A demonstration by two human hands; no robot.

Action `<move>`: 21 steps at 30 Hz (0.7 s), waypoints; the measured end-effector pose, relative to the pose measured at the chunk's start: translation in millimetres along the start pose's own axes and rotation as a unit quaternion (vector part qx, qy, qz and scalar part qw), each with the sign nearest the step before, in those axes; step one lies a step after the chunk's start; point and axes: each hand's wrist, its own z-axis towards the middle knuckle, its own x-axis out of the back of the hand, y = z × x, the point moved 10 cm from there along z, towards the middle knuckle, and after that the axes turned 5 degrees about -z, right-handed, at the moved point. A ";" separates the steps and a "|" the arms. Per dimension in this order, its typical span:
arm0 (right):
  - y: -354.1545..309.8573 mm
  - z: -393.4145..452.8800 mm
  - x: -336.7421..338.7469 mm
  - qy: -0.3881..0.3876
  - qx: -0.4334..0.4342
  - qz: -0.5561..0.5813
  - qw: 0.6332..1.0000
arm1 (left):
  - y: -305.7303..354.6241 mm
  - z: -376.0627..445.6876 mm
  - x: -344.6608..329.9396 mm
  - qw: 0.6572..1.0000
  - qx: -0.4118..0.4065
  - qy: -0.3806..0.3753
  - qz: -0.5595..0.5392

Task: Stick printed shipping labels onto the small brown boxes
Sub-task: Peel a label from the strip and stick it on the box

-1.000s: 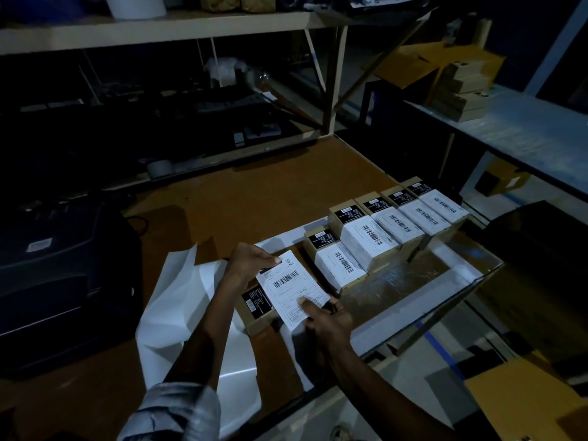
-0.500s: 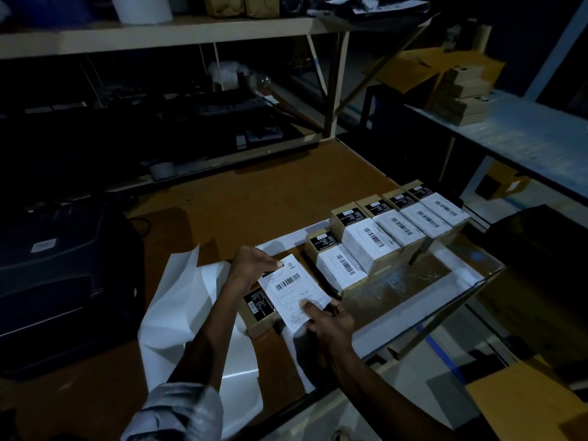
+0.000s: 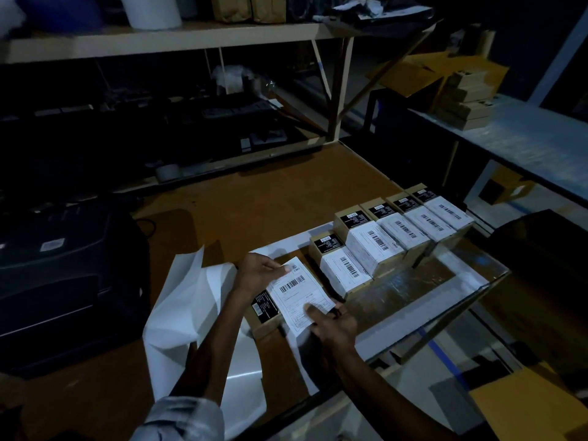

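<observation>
Landmark: the unlabelled brown box (image 3: pixel 265 316), at the near end of the row on the surface (image 3: pixel 254 198).
Label position: the shipping label (image 3: pixel 299 294) is laid over the top of that box, its long axis running from the far left corner down to the near right, roughly along the box's length.
Left hand grip: the left hand (image 3: pixel 257 273) is closed on the label's far corner, pinched between thumb and fingers, on the far side of the box.
Right hand grip: the right hand (image 3: pixel 334 323) is set at the label's near right corner with the thumb on the printed face; the fingers appear to be curled under the edge, holding it.
Relation for the coming move: the box lies directly beneath the label, between the two grips; both hands are equally close, so the label is judged ready to be lowered and smoothed.
Labelled boxes: a row of boxes with labels (image 3: pixel 394 237) stands just beyond the landmark box, to its far right.
Backing sheets: white backing paper (image 3: pixel 197 313) lies left of the box.
Hidden or unclear: the box's right part is covered by the label; whether the adhesive already touches the cardboard cannot be told; the dim light blurs the print.
</observation>
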 end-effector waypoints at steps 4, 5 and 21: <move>-1.6 -0.5 -0.1 0.002 0.002 -0.011 1.000 | -3.1 -2.7 1.0 0.999 0.007 -0.004 0.032; -1.7 -0.4 -0.3 0.002 0.003 -0.015 1.000 | -6.7 -1.4 1.4 0.999 0.009 -0.004 0.038; -8.0 -3.6 7.3 -0.039 0.027 -0.158 0.986 | 0.9 -65.9 21.1 0.972 -0.025 0.110 0.204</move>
